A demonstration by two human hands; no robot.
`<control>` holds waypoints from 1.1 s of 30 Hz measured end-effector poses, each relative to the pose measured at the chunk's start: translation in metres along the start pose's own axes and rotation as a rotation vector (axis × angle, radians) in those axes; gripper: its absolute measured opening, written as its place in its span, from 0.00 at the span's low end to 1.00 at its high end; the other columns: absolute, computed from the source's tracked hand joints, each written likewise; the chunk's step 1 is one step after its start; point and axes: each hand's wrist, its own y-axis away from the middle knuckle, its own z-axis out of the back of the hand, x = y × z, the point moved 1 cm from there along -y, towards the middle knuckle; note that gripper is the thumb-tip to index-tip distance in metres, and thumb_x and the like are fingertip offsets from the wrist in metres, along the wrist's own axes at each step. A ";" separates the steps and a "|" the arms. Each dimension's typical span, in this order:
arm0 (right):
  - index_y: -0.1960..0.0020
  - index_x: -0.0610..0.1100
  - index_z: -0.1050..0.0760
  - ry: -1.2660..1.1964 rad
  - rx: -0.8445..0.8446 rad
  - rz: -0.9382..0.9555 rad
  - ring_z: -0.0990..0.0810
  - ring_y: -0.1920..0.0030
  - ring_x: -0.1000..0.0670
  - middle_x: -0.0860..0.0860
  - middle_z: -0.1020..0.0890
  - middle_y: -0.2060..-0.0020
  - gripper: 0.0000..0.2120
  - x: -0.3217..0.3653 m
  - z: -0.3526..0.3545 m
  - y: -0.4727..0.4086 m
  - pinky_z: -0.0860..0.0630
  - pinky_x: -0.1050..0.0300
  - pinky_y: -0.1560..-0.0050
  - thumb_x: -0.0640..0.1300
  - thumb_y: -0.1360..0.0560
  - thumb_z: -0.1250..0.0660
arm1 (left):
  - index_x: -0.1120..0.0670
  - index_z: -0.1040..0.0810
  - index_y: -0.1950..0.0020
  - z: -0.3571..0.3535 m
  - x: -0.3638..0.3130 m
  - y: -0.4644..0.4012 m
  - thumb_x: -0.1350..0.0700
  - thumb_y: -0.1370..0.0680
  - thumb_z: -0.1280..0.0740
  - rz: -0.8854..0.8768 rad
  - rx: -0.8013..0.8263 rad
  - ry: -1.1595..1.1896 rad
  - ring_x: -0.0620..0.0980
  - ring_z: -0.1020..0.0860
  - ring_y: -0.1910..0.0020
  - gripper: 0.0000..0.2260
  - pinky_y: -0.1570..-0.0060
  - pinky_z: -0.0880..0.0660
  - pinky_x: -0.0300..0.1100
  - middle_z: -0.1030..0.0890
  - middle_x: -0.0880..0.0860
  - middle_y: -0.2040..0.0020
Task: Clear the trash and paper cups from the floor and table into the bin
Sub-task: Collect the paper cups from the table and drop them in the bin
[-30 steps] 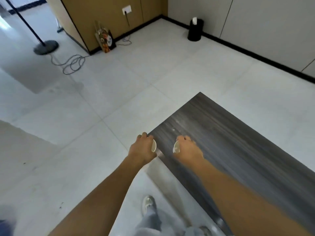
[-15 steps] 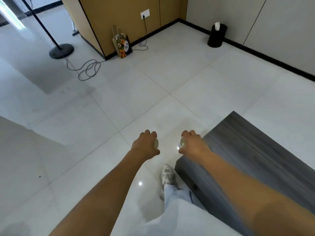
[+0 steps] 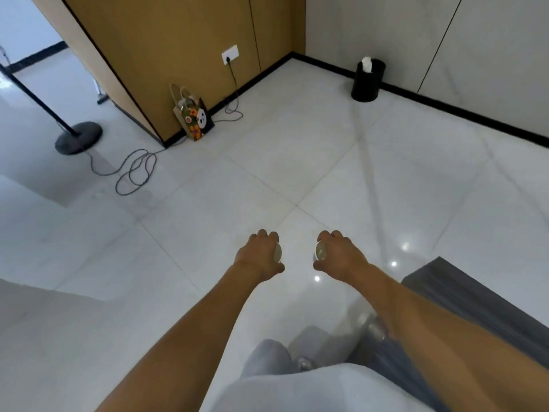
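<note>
Patterned gift bag (image 3: 194, 118) with handles sits against the tan wood panel wall (image 3: 178, 49). A wall socket (image 3: 230, 54) has a cord plugged in, and a grey cable (image 3: 135, 171) lies in loops on the white tiled floor (image 3: 267, 162). Black round stand base (image 3: 78, 137) off left, with a pole rising from it.

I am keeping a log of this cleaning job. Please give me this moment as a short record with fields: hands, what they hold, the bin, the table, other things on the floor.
left hand: grips a paper cup, rim facing inward
right hand: grips a second paper cup, rim facing inward
bin: black, by the far wall, white trash sticking out of the top
table: dark wood-grain, only its corner in view at the right
floor: gift bag, looped cable, round stand base
</note>
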 end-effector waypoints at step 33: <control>0.33 0.45 0.34 -0.215 -0.206 -0.392 0.28 0.41 0.43 0.46 0.29 0.41 0.27 -0.049 0.404 -0.661 0.24 0.49 0.45 0.49 0.29 0.30 | 0.54 0.32 0.37 0.342 -0.108 -0.787 0.51 0.28 0.31 -0.404 0.069 -0.078 0.54 0.30 0.41 0.22 0.48 0.25 0.48 0.29 0.54 0.42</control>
